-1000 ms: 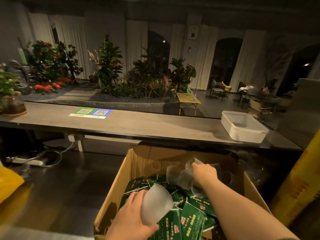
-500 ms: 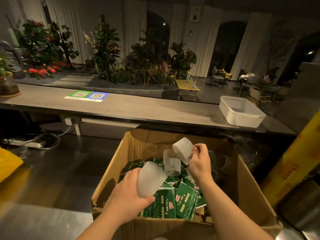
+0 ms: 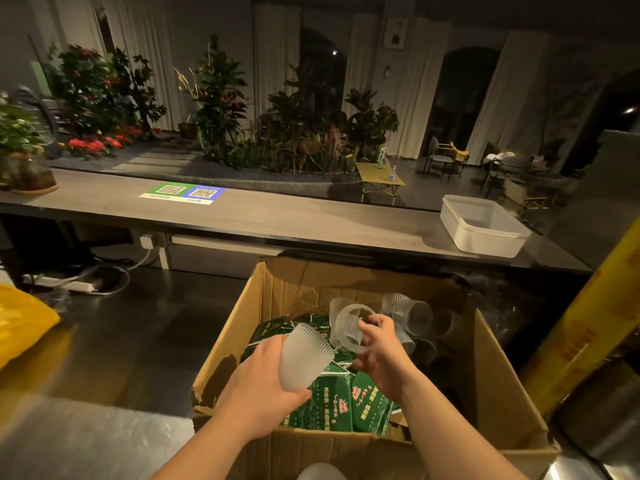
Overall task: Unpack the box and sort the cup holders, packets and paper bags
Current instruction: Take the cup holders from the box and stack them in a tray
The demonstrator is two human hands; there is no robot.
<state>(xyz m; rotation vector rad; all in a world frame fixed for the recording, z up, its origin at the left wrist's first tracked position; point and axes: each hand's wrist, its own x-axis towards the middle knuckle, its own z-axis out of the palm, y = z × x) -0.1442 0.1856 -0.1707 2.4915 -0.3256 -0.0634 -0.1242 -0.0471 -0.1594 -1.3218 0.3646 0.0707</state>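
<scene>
My left hand grips a holder, right hand pinches a second holder (packets half hidden underneath).

Box before me. In it: packets near, loose holders far right. Above the packets: my left hand round one holder; just right of it, my right hand round a second holder. Behind the box: counter, card on its left, tub on its right.

Cardboard box open-topped, green packets filling its near left, cup holders heaped in its far right corner, dark worktop open leftward, yellow roll close rightward.
</scene>
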